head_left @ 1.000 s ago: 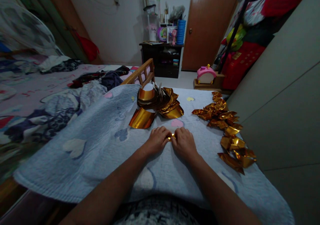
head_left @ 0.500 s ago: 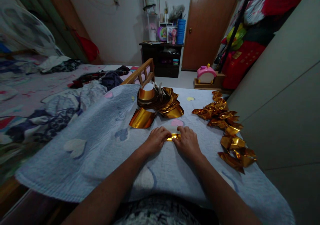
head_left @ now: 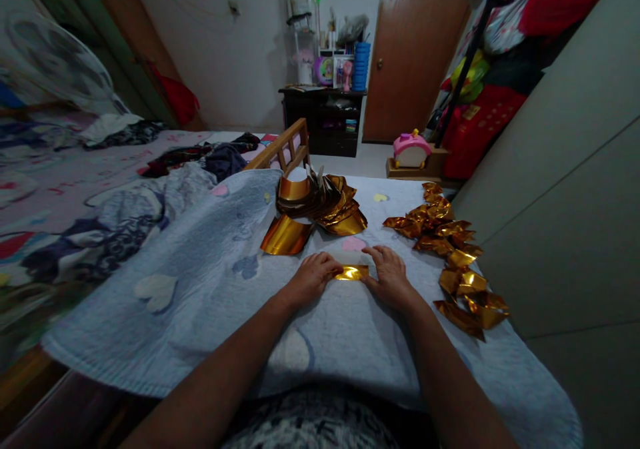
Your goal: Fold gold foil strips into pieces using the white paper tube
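Two piles, foil sheets [head_left: 316, 210] and folded pieces [head_left: 453, 230], lie near a gold strip [head_left: 351, 273] on a blanket [head_left: 210, 296]; left hand [head_left: 313, 278], grip partly hidden, apparently pinches it, right hand [head_left: 393, 280] loosely open opposite.

I count two bare hands [head_left: 313, 279], one gold foil strip [head_left: 352, 273], one fan [head_left: 55, 52], one door [head_left: 413, 56]; folded foil pieces [head_left: 473, 282] overlap too much.

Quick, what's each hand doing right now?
Left hand: closed on the left end of a gold strip.
Right hand: open, thumb at the strip's right end.
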The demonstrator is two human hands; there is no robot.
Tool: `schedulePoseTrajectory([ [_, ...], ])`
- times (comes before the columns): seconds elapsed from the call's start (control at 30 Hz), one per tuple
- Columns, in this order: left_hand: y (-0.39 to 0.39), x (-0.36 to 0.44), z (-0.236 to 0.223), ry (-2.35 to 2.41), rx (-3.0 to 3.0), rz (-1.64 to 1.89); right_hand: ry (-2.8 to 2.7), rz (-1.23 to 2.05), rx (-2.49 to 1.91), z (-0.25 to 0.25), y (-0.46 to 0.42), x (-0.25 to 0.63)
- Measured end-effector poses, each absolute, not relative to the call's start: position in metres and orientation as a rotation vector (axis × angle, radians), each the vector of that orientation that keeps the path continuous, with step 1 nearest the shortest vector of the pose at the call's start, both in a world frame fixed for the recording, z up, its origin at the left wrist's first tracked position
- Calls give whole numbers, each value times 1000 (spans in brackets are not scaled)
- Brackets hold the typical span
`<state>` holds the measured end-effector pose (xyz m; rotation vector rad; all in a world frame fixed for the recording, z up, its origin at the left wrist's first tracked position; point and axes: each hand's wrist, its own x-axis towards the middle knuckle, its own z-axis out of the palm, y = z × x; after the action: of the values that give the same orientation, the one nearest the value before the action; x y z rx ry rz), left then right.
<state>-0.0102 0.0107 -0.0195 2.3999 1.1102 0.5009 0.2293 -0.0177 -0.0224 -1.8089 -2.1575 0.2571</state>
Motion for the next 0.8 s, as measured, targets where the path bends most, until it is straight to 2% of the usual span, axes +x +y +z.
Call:
schedulePoseTrajectory([
  [0.33,9,-8,-20,1126,2453,495,-2172,314,-1702,-29,-13,238],
  [0.57,8,-7,-22,1139,2475,497,-2047,118,-1479,-27,-11,210],
  [0.8,5,-6,-21,1135,2490,526,-2200,73,-1642,-24,-14,191],
])
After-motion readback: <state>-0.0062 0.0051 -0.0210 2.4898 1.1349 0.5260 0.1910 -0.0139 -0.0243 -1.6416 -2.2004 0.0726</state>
